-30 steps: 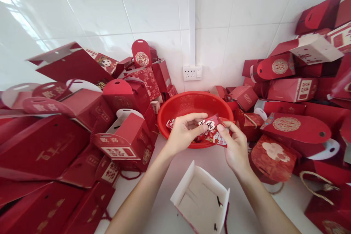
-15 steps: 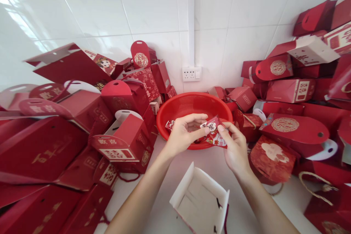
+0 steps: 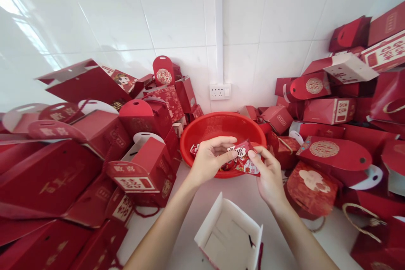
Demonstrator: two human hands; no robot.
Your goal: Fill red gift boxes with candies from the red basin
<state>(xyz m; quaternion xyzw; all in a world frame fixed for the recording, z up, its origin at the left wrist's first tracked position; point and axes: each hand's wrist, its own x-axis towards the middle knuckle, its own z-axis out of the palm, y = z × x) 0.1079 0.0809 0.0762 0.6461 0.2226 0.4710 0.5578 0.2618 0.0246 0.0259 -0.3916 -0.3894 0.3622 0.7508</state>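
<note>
Between my two hands I hold red printed candy packets over the near rim of a red plastic basket (image 3: 221, 120). My left hand (image 3: 210, 158) is closed, its thumb pressed on a packet's left side. My right hand (image 3: 268, 173) pinches the red candy packet (image 3: 245, 160) at its right edge. More red packets (image 3: 194, 149) lie inside the basket, partly hidden behind my hands. Below my hands, an open box (image 3: 230, 232) with a pale inside faces up on the white surface, a dark red cord at its right side.
Red gift boxes are heaped on the left (image 3: 139, 168) and on the right (image 3: 335, 152), flanking the basket. A white-tiled wall stands behind, with a power socket (image 3: 220, 91) just above the basket. Rope handles (image 3: 360, 215) stick out at the lower right.
The view has tilted slightly, so the scene sits a little lower. My hands keep nearly the same hold on the packets.
</note>
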